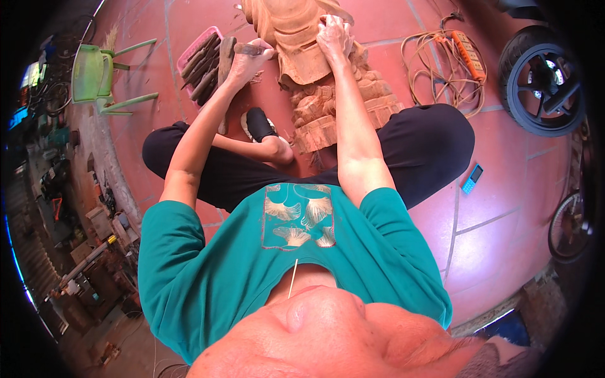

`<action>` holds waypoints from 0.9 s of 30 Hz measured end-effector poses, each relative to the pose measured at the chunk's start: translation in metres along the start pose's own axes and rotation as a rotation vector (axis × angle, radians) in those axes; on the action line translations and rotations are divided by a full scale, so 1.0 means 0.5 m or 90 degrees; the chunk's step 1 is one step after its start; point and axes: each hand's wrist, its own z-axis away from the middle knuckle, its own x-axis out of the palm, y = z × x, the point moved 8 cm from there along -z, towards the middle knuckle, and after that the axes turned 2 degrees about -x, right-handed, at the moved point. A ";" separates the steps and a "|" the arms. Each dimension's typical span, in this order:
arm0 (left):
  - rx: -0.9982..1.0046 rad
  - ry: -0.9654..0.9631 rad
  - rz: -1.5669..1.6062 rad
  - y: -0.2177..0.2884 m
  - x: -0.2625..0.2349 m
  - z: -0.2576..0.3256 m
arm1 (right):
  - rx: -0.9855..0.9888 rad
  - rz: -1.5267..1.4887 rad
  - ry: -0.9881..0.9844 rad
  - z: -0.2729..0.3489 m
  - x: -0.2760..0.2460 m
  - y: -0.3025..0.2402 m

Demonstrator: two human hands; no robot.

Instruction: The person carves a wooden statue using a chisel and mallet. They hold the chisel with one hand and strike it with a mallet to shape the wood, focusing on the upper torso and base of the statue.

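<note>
- The left grip is closed around a short brown tool, which lies across the fingers.
- The wooden carving lies on the red tiled floor, in front of the seated person and to the right of the left grip, a small gap away.
- The right grip is laid on the carving's upper right part, its fingers bent against the wood; whether they clamp anything cannot be told.
- The carving's rough, blocky end points toward the person, between the legs, left of the right forearm.
- Just left of the left grip, a pink basket holds dark wooden pieces.
- Well apart on the right lies an orange power strip with coiled cable.
</note>
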 end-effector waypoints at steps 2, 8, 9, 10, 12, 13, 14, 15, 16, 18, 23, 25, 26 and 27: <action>0.021 0.034 0.010 -0.009 0.003 -0.008 | 0.002 0.012 0.003 0.003 0.000 -0.002; 0.065 0.071 -0.095 -0.010 0.030 0.002 | -0.007 0.033 0.007 0.009 0.001 -0.007; 0.082 0.046 -0.099 0.006 0.037 0.006 | -0.009 0.036 0.009 0.007 0.001 -0.006; 0.098 0.021 -0.106 0.028 0.044 0.018 | -0.009 0.039 0.012 0.005 0.002 -0.003; 0.058 -0.060 -0.060 0.063 0.054 0.038 | -0.012 0.046 0.020 0.000 0.001 0.004; 0.043 -0.074 -0.036 0.072 0.048 0.035 | -0.010 0.046 0.020 0.001 0.001 0.003; 0.030 -0.088 -0.011 0.078 0.042 0.031 | -0.009 0.047 0.021 0.003 -0.001 0.001; 0.015 -0.101 0.015 0.078 0.038 0.031 | -0.008 0.049 0.020 0.004 -0.002 0.000; -0.033 -0.057 0.107 0.037 0.026 0.020 | -0.013 0.042 0.016 0.005 0.001 -0.005; -0.026 0.010 0.088 -0.005 -0.002 -0.001 | -0.019 0.034 0.010 0.006 0.004 -0.005; 0.007 0.079 0.009 -0.011 -0.009 0.002 | -0.013 0.033 0.023 0.002 -0.001 -0.001; 0.015 0.065 0.024 -0.023 0.012 0.002 | -0.013 0.034 0.017 0.008 0.001 -0.007; 0.018 0.059 0.031 -0.028 0.020 0.003 | -0.014 0.033 0.013 0.009 0.004 -0.013; 0.029 0.055 0.000 -0.016 0.030 0.003 | -0.014 0.037 0.013 0.009 0.003 -0.013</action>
